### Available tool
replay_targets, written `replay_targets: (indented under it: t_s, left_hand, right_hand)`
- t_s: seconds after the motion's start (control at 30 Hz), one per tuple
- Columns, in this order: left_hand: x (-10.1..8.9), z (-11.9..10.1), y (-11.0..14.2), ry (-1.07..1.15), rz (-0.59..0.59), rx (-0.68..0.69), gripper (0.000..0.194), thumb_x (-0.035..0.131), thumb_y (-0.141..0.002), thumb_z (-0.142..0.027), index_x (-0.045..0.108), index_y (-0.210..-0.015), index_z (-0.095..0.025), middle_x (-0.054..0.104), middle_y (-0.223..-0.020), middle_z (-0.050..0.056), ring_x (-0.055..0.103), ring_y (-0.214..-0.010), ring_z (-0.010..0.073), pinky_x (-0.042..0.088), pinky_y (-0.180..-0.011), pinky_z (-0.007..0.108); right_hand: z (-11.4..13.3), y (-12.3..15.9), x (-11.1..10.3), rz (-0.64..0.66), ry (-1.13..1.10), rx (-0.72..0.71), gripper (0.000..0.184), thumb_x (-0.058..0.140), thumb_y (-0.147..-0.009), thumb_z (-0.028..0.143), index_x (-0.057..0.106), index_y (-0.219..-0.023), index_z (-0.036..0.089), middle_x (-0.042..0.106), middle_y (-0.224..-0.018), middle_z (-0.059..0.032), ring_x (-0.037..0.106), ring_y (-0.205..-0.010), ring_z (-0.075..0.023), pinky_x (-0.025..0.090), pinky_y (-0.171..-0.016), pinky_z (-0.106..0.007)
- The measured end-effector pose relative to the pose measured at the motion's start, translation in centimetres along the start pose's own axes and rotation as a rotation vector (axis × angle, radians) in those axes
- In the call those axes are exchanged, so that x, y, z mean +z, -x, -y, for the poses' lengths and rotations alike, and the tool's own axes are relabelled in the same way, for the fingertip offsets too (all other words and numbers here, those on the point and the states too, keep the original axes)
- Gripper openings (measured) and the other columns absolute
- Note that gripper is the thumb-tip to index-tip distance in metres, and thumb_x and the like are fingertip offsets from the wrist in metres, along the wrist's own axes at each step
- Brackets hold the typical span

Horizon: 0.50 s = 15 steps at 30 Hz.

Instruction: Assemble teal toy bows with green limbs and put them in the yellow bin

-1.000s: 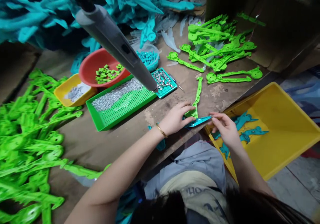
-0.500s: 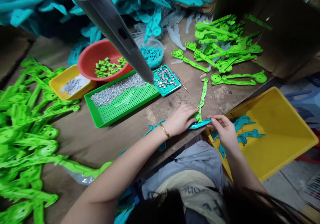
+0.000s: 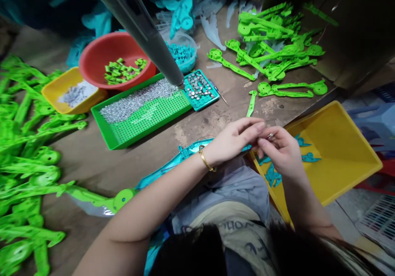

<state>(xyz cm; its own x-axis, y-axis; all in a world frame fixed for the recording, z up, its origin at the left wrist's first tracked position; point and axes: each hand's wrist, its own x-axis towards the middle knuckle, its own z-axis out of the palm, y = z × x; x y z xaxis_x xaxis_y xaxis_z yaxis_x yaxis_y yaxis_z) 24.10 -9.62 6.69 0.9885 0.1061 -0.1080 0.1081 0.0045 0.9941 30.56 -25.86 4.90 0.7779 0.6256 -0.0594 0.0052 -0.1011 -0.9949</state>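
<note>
My left hand (image 3: 239,138) is closed, its fingertips meeting those of my right hand (image 3: 284,150) above the table's front edge. What the left fingers hold is hidden. A small shiny bit (image 3: 270,136) shows at my right fingers, which are pinched together; its kind is too small to make out. Beneath the left hand peeks part of a blue plastic piece (image 3: 247,147). Partly behind my hands, a slim green plastic arm (image 3: 252,103) lies on the table. Along the table edge, a long blue plastic shell (image 3: 185,152) with a thin wire runs behind my left wrist.
A green perforated tray (image 3: 119,142) holds many screws. A teal tray (image 3: 212,99) carries round metal discs, with a screwdriver (image 3: 219,92) beside it. Red bowl (image 3: 92,58), yellow dish (image 3: 52,99), green part piles (image 3: 271,33) and a yellow bin (image 3: 348,156) surround the work area. A grey tool (image 3: 145,29) hangs overhead.
My hands have come together; the left has moved right and up, off the wide end of the green arm. The view has shifted slightly, exposing more of the long blue shell.
</note>
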Motion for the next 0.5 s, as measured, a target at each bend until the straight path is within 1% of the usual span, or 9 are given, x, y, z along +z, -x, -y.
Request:
replay_targets:
  t_s: [0.07, 0.1, 0.13, 0.17, 0.23, 0.27, 0.33, 0.4, 0.5]
  left_hand:
    - [0.7, 0.1, -0.5, 0.185, -0.052, -0.097, 0.036, 0.057, -0.091, -0.043, 0.065, -0.112, -0.014, 0.071, -0.094, 0.006, 0.064, -0.077, 0.0135, 0.051, -0.073, 0.027]
    - [0.7, 0.3, -0.9, 0.198, -0.103, -0.125, 0.031, 0.061, -0.088, -0.038, 0.066, -0.107, -0.013, 0.07, -0.089, 0.005, 0.061, -0.071, 0.0114, 0.05, -0.069, 0.025]
    - [0.7, 0.6, -1.4, 0.162, -0.16, -0.136, 0.025, 0.065, -0.085, -0.033, 0.068, -0.099, -0.013, 0.069, -0.084, 0.004, 0.059, -0.068, 0.0099, 0.048, -0.066, 0.023]
    - [0.5, 0.8, -1.9, 0.097, -0.214, -0.133, 0.018, 0.067, -0.082, -0.028, 0.069, -0.091, -0.012, 0.068, -0.079, 0.002, 0.056, -0.066, 0.009, 0.046, -0.064, 0.022]
    - [0.1, 1.3, -2.8, -0.034, -0.298, -0.113, 0.011, 0.068, -0.08, -0.023, 0.07, -0.079, -0.012, 0.066, -0.071, 0.0, 0.054, -0.064, 0.0089, 0.042, -0.062, 0.021]
    - [-0.1, 1.5, -3.2, -0.076, -0.331, -0.102, 0.011, 0.067, -0.079, -0.022, 0.07, -0.076, -0.012, 0.065, -0.069, 0.0, 0.053, -0.064, 0.0091, 0.041, -0.062, 0.021]
    - [-0.2, 1.7, -3.9, -0.123, -0.373, -0.1, 0.012, 0.066, -0.08, -0.021, 0.07, -0.074, -0.012, 0.064, -0.065, -0.001, 0.052, -0.061, 0.0092, 0.039, -0.059, 0.022]
    - [-0.1, 1.8, -4.4, -0.153, -0.395, -0.1, 0.012, 0.065, -0.08, -0.021, 0.069, -0.073, -0.012, 0.062, -0.063, -0.002, 0.05, -0.058, 0.009, 0.037, -0.057, 0.022]
    - [0.2, 1.9, -5.0, -0.178, -0.404, -0.08, 0.013, 0.064, -0.08, -0.022, 0.068, -0.073, -0.012, 0.06, -0.06, -0.003, 0.049, -0.056, 0.0088, 0.037, -0.056, 0.022]
  right_hand:
    - [-0.4, -1.5, 0.6, -0.105, 0.059, -0.155, 0.012, 0.067, -0.084, 0.035, 0.065, -0.089, 0.024, 0.066, -0.074, 0.002, 0.059, -0.059, -0.0104, 0.048, -0.054, -0.024]
    - [-0.8, -2.4, 0.7, -0.15, 0.113, -0.21, 0.01, 0.068, -0.083, 0.032, 0.067, -0.088, 0.024, 0.067, -0.079, 0.001, 0.061, -0.066, -0.011, 0.05, -0.059, -0.025]
    - [-1.2, -3.3, 0.6, -0.171, 0.141, -0.227, 0.009, 0.069, -0.082, 0.031, 0.068, -0.086, 0.024, 0.068, -0.081, 0.0003, 0.062, -0.071, -0.0117, 0.052, -0.063, -0.026]
    - [-1.6, -4.1, 0.5, -0.164, 0.123, -0.207, 0.009, 0.071, -0.08, 0.031, 0.068, -0.085, 0.024, 0.067, -0.08, 0.0002, 0.062, -0.072, -0.0121, 0.052, -0.063, -0.026]
    - [-2.4, -5.5, 0.2, -0.099, -0.046, -0.092, 0.015, 0.076, -0.074, 0.033, 0.066, -0.083, 0.024, 0.064, -0.071, 0.0026, 0.061, -0.063, -0.0112, 0.051, -0.055, -0.024]
    - [-2.7, -6.0, 0.0, -0.065, -0.159, -0.035, 0.019, 0.078, -0.072, 0.033, 0.066, -0.083, 0.024, 0.062, -0.067, 0.0042, 0.06, -0.059, -0.0102, 0.051, -0.053, -0.023]
    - [-3.1, -6.6, -0.5, -0.016, -0.32, 0.026, 0.026, 0.082, -0.067, 0.034, 0.065, -0.084, 0.024, 0.064, -0.068, 0.0054, 0.062, -0.059, -0.0094, 0.055, -0.055, -0.023]
    - [-3.1, -6.9, -1.1, 0.012, -0.367, 0.054, 0.028, 0.083, -0.066, 0.034, 0.067, -0.086, 0.023, 0.069, -0.074, 0.0041, 0.066, -0.063, -0.0097, 0.059, -0.062, -0.025]
    - [-3.1, -7.3, -2.0, 0.042, -0.349, 0.096, 0.029, 0.083, -0.066, 0.035, 0.068, -0.086, 0.02, 0.074, -0.076, 0.0013, 0.07, -0.066, -0.0114, 0.062, -0.066, -0.027]
